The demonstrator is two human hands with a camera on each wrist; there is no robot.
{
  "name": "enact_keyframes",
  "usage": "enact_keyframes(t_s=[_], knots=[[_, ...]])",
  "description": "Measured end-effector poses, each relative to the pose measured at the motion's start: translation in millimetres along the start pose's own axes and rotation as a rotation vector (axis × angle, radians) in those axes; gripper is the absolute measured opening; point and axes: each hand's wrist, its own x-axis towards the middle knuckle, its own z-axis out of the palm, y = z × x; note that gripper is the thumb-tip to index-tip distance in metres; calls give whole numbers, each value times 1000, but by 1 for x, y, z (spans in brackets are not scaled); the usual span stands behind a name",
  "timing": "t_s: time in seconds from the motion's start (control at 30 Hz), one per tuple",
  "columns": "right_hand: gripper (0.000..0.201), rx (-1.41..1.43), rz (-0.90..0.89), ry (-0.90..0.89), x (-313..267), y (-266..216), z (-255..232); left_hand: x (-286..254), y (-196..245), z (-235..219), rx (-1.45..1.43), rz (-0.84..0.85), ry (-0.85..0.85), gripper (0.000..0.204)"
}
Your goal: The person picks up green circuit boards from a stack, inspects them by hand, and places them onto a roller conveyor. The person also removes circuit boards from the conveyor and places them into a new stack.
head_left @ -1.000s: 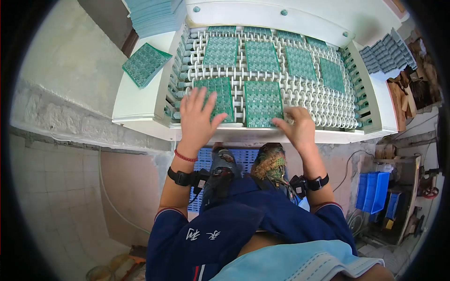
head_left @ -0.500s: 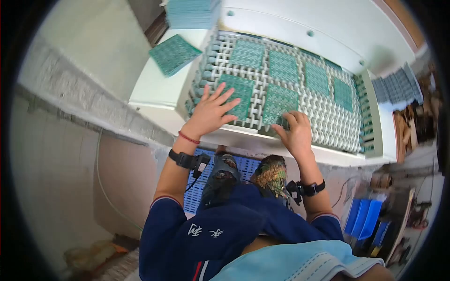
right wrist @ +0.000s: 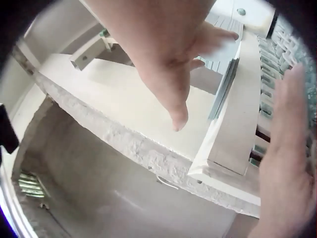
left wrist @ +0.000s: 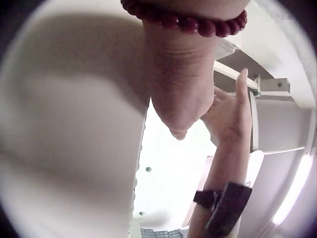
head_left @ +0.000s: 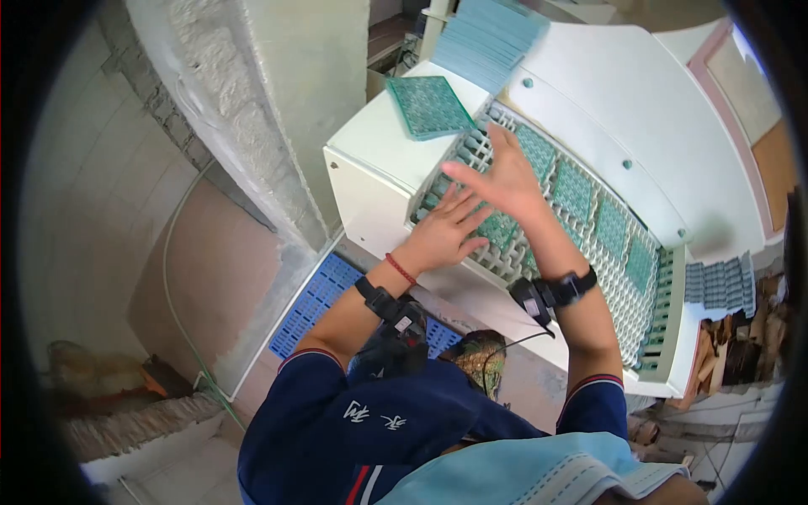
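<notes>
My left hand (head_left: 442, 236) is at the front left corner of the roller conveyor (head_left: 627, 316), fingers spread, overlapping a green circuit board (head_left: 498, 229) that is partly hidden. Above the conveyor's left end my right hand (head_left: 509, 181) is raised, thumb and fingers apart and nothing in them. A short pile of green circuit boards (head_left: 431, 107) lies on the white ledge (head_left: 379, 143), just beyond the right fingertips. In the right wrist view the right hand (right wrist: 173, 64) hangs over the ledge side, near the edge of that pile (right wrist: 225, 89).
More green boards (head_left: 574, 192) lie in rows on the white rollers. A tall stack of pale blue sheets (head_left: 488, 42) stands behind the ledge. Grey wavy racks (head_left: 720, 284) sit at the conveyor's far right. A rough wall edge (head_left: 227, 93) runs along the left.
The head view has turned left. My right hand has left the second front board and crossed over to the left, above the left hand. The left hand stays by the front left board.
</notes>
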Motion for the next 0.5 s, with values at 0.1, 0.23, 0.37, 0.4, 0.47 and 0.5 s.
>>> enact_keyframes(t_s=[0.1, 0.23, 0.37, 0.4, 0.47, 0.5], knots=[[111, -154, 24, -53, 47, -24, 21, 1, 0, -2, -26, -53, 3, 52], [117, -271, 121, -197, 84, -33, 49, -3, -2, -2, -42, -84, -5, 55], [112, -204, 159, -314, 99, -24, 48, -5, -4, 0, -61, -89, 44, 47], [110, -216, 156, -300, 99, -21, 47, -5, -3, -1, -62, -97, 51, 44], [107, -236, 156, -264, 96, -14, 42, -4, -2, -1, -65, -103, 58, 40], [107, -227, 157, -255, 95, -10, 40, -4, -2, -1, -77, -106, 70, 39]])
